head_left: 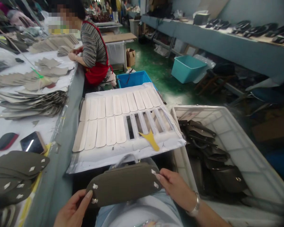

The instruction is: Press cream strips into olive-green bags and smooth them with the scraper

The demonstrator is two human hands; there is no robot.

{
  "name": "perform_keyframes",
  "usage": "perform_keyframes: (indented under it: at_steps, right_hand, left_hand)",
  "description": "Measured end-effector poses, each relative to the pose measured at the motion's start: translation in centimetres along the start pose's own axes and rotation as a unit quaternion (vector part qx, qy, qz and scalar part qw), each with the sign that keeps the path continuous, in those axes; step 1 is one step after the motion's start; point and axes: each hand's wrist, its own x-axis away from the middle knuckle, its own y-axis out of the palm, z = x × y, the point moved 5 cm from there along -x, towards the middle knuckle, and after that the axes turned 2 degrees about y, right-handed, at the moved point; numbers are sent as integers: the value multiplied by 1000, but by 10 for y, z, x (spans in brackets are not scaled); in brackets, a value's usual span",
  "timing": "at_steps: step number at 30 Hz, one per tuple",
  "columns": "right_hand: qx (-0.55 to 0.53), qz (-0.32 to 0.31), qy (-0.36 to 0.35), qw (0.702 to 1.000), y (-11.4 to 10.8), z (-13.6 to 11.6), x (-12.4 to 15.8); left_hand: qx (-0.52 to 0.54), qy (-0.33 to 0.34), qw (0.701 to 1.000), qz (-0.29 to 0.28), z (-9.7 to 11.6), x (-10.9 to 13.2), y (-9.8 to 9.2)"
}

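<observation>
A dark olive, leather-like panel (124,184) with rounded ends spans the space between my hands, above my lap. Small white tabs show near both of its ends. My left hand (73,206) pinches the left end, thumb on top beside a tab. At the other end, my right hand (176,187) grips the upper corner, its fingertips at a white tab. Behind the panel, a grey curved handle-like piece (126,159) sticks up, partly hidden. Just beyond lies a white board (132,153) bearing rows of pale strips (115,129) and a yellow forked tool (151,140).
Similar olive panels (16,167) are stacked on the left table, near a phone (33,142) and a dark oval block (5,141). To my right, a white crate (232,126) holds dark leather-like pieces (208,154). A co-worker (94,47) sits ahead, beside a blue bin (134,78).
</observation>
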Motion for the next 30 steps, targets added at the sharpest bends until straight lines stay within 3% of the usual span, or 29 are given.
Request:
perform_keyframes:
  at_steps: [4, 10, 21, 26, 30]
  right_hand:
    - [52, 12, -25, 998, -5, -6, -2]
    - [53, 16, -26, 998, -4, -6, -4]
    - [49, 34, -23, 998, -1, -3, -6]
    - [71, 37, -25, 996, 3, -7, -6]
    - [102, 22, -26, 994, 6, 15, -14]
  left_hand:
    - [33, -55, 997, -44, -7, -5, 4]
    - [61, -72, 993, -76, -14, -9, 8]
    - [82, -60, 987, -125, -8, -11, 12]
    - [45, -45, 991, -115, -10, -14, 7]
    - [64, -26, 989, -134, -9, -19, 4]
